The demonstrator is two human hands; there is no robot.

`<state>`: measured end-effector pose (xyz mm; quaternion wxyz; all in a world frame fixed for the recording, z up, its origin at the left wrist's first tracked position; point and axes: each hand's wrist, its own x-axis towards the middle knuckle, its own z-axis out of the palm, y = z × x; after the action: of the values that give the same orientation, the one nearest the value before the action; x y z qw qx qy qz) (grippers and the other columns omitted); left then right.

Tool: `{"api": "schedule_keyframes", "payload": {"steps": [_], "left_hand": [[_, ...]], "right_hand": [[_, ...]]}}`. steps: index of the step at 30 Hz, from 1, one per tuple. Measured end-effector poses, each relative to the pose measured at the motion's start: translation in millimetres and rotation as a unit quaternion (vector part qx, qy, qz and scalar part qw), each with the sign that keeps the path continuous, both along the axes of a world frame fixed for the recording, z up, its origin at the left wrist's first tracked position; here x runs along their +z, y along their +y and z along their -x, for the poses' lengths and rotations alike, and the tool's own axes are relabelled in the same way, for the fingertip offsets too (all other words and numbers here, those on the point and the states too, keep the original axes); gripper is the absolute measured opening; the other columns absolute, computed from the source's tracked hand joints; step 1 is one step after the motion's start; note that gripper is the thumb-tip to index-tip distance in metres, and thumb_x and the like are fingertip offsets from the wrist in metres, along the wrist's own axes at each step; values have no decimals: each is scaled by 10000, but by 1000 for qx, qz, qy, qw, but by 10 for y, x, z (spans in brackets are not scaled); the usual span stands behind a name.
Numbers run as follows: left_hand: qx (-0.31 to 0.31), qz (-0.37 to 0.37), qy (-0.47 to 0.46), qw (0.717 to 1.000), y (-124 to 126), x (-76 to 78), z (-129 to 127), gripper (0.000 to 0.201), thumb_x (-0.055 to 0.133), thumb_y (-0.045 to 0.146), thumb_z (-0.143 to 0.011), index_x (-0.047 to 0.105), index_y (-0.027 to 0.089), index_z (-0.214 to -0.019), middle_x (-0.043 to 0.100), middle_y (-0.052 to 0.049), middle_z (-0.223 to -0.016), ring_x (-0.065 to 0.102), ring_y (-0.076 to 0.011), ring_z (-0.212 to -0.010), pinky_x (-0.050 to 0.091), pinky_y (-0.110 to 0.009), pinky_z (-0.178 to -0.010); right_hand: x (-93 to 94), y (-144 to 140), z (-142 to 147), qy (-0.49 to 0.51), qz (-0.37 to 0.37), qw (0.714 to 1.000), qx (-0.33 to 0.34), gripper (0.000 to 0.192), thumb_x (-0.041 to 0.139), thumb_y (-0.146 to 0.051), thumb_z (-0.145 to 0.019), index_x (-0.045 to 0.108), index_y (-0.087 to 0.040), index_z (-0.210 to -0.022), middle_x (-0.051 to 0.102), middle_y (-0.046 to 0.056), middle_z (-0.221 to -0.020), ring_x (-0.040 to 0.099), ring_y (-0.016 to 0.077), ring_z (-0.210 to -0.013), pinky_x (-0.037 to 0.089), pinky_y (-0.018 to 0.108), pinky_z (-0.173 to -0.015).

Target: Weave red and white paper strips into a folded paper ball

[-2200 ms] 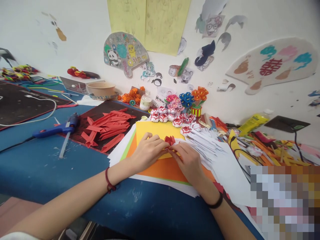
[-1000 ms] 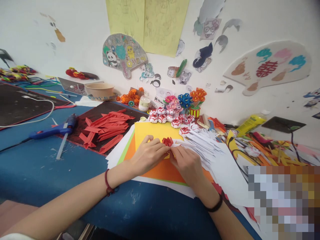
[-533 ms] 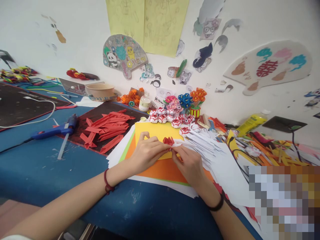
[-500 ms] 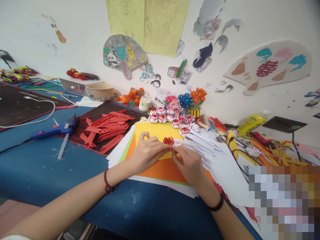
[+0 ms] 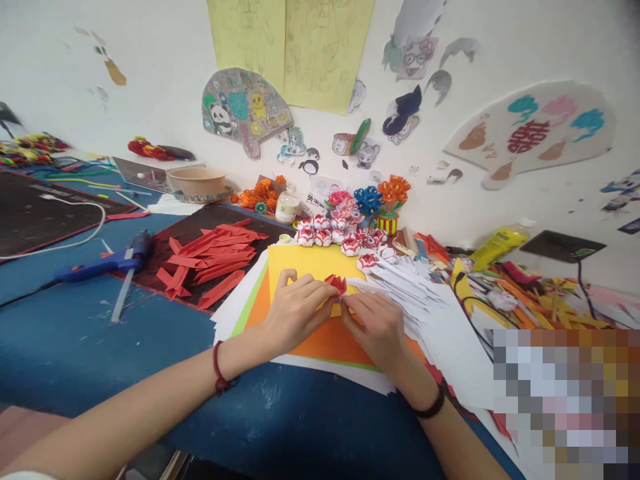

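Here, L hand [image 5: 297, 305] pinching red ppr [image 5: 337, 283]; fan [image 5: 530, 135]: 囍.

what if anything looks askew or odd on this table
The yellow bottle leans among jumbled scraps on the right, looking askew, though the lens may exaggerate it. The lower right corner is pixelated, so that part can't be judged. The red folded piece between the left hand and right hand shows no obvious damage.

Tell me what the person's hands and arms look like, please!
Both hands are bare, with no gloves. Above the left hand is a thin dark red bracelet with a small knotted or beaded bit. Above the right hand is a plain black band. The forearms are uncovered; a white edge, probably a sleeve, shows at bottom left.
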<state>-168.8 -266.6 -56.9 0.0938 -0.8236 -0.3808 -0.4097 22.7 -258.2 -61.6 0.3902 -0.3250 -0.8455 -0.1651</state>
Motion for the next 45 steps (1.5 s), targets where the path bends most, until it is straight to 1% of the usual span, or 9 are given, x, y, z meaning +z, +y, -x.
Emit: {"api": "schedule_keyframes", "payload": {"steps": [4,10,17,21,26,31,35,39,45], "left_hand": [[0,-34,21,999,-5,21,4,102,530,211,-976,630,200,-962,722,18,-822,560,-121,-707,273,-349,-761],[27,-81,64,994,-44,69,26,110,546,216,-976,642,226,-1031,749,10,-907,567,-145,-804,291,-354,-799],[17,-126,170,977,-38,70,112,207,438,140,-1014,635,202,-1032,718,-7,-908,548,-150,-857,285,-345,-810],[16,-142,226,964,-35,38,88,179,447,141,-1021,613,186,-974,688,0,-887,544,-145,-875,294,-334,-812],[17,-116,234,965,-63,59,22,178,449,110,-993,592,176,-911,653,-1,-812,523,-155,-830,302,-344,-801],[14,-41,192,980,-61,32,3,77,522,128,-889,578,181,-897,639,-27,-818,513,-197,-850,296,-391,-814],[32,-6,159,987,-62,-5,-7,71,523,128,-883,563,187,-877,639,-16,-805,514,-192,-832,288,-401,-794],[29,-50,192,980,-77,8,-5,75,504,138,-921,558,180,-892,647,-19,-831,517,-185,-831,301,-390,-786],[70,-133,246,957,-90,25,-8,179,436,134,-991,549,170,-858,623,-8,-806,525,-157,-812,325,-353,-802]], "right_hand": [[14,-23,43,35,-5,999,-33,55,617,-143,-891,661,-175,-900,740,36,-813,661,189,-743,444,312,-693],[3,-55,41,33,-8,999,-13,157,619,-108,-880,653,-172,-1019,751,43,-891,675,197,-801,474,316,-728],[5,-32,4,21,38,998,37,133,570,-90,-910,674,-171,-934,735,48,-796,663,181,-723,471,299,-665],[-22,-17,-12,13,55,996,62,220,507,-48,-913,671,-169,-830,716,57,-741,646,183,-695,458,304,-642],[-95,-6,-10,29,61,996,55,284,463,-4,-880,657,-177,-766,691,52,-699,597,180,-649,429,306,-610],[-116,-27,19,79,144,985,53,282,482,-19,-874,674,-199,-772,690,40,-714,609,180,-690,451,299,-647],[-82,-34,23,129,217,967,45,267,523,-26,-855,688,-213,-759,697,24,-719,618,181,-698,468,297,-660],[-27,-32,19,170,266,948,30,245,569,-28,-816,714,-218,-762,715,12,-730,629,177,-681,476,290,-639],[33,-47,30,205,268,941,31,199,598,-71,-806,734,-210,-768,733,16,-716,647,178,-645,498,290,-614]]}}
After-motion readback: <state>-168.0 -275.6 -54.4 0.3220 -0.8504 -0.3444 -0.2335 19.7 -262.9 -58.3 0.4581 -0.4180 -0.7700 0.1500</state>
